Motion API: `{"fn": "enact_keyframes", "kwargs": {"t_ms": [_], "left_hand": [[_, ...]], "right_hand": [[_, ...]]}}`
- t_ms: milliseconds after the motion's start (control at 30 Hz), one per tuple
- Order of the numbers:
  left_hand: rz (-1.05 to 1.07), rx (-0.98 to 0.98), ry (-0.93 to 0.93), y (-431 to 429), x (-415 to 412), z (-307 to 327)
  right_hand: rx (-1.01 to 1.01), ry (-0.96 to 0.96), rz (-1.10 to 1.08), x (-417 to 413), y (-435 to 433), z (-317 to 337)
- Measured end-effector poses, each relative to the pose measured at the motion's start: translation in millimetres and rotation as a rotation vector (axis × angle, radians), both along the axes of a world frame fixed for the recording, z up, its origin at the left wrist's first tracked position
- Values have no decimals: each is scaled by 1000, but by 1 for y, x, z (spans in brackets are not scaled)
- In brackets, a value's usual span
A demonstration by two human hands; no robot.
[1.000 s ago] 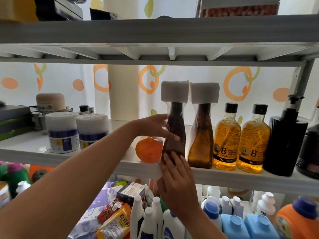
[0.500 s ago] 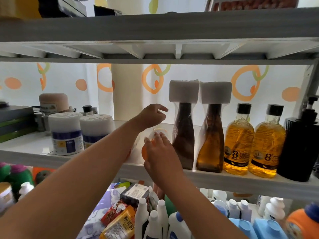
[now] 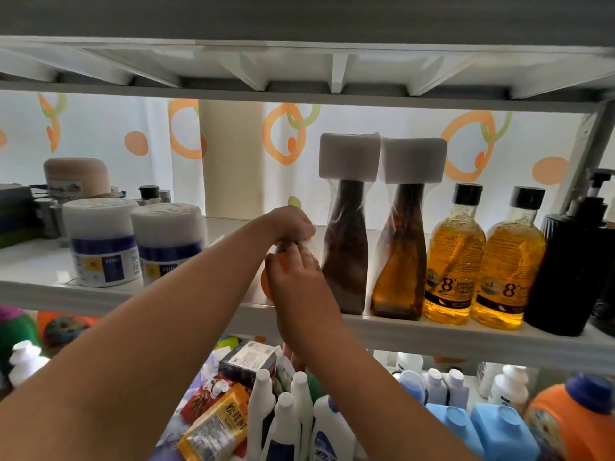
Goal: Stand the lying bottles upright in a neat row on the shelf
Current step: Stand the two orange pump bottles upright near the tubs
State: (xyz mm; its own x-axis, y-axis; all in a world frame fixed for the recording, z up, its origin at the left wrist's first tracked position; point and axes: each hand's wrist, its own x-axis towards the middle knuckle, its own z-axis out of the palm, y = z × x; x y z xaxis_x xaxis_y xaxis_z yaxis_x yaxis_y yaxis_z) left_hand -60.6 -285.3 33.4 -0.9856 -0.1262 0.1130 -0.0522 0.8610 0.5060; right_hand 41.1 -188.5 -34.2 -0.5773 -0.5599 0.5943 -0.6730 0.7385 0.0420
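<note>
- Head view: orange bottle (image 3: 265, 287) lies at shelf (image 3: 432, 331) front edge, just left of dark brown bottle (image 3: 346, 261), which ends the upright row
- left grip (image 3: 293, 224) curled over its far end, right grip (image 3: 296, 281) wrapped round its body; both hold it
- two-handed prob. to tip it up w/o knocking neighbours

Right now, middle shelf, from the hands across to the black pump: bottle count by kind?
Brown bottles with white foam caps: 2
Yellow bottles with black caps: 2
Black pump bottle: 1
Orange bottle, gripped by left hand and right hand, mostly hidden: 1
Total: 6
</note>
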Motion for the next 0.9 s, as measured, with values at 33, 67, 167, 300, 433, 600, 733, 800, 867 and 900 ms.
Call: {"fn": "enact_keyframes", "kwargs": {"t_ms": [33,67,167,300,433,600,733,800,867,900], "left_hand": [[14,-18,5,2,0,1],[33,-42,2,4,0,1],[95,-102,-12,6,0,2],[137,-58,-43,-1,2,3],[158,-32,-28,-4,6,5],[72,35,33,2,14,9],[-45,187,127,3,21,10],[-55,262,186,1,24,8],[-52,328,252,-2,26,5],[-58,351,290,-3,28,4]], "right_hand": [[11,2,-1,0,1,0],[14,13,-6,1,2,0],[23,55,-40,-1,1,-2],[27,89,-84,-2,-3,-5],[42,102,-101,2,-5,-8],[27,115,-175,8,-6,-13],[8,166,-203,10,-4,-20],[-5,196,-199,10,-3,-24],[-25,241,-186,9,-1,-28],[-41,265,-177,8,0,-30]]}}
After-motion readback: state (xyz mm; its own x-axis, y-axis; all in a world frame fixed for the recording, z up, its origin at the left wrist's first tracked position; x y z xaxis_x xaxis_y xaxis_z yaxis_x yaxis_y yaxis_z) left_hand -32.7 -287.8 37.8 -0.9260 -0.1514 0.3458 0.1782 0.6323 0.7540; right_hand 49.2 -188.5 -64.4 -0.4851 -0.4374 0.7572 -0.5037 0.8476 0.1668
